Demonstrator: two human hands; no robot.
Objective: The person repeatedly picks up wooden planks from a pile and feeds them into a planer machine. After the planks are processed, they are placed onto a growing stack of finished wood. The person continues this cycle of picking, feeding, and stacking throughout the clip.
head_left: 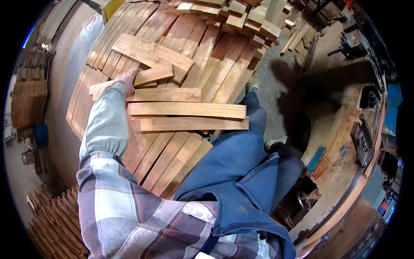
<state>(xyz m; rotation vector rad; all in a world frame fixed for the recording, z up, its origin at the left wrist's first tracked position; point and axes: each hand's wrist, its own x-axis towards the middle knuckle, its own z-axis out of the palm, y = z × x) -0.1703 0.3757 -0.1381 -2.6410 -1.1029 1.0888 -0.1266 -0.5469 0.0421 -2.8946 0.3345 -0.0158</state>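
My left hand (125, 82), its arm in a pale sleeve cover, reaches over the stacked boards. Its fingers are closed about the left end of a short wooden board (154, 75), which lies slightly tilted across others; the palm side is hidden. Under and beside the hand is the end of another pale board (100, 88). Nearer to me, three boards lie roughly side by side: a shorter one (168, 94), a longer one (187, 110) and a front one (194, 124). Beyond the hand, a wide board (153, 55) rests at a slant. My right hand is out of view.
A higher pile of boards (237, 19) rises at the far side. To my right stands a worn wooden machine table (340, 142) with metal fittings (363, 142). More stacked wood (30, 95) stands on the left, across a strip of floor (69, 64).
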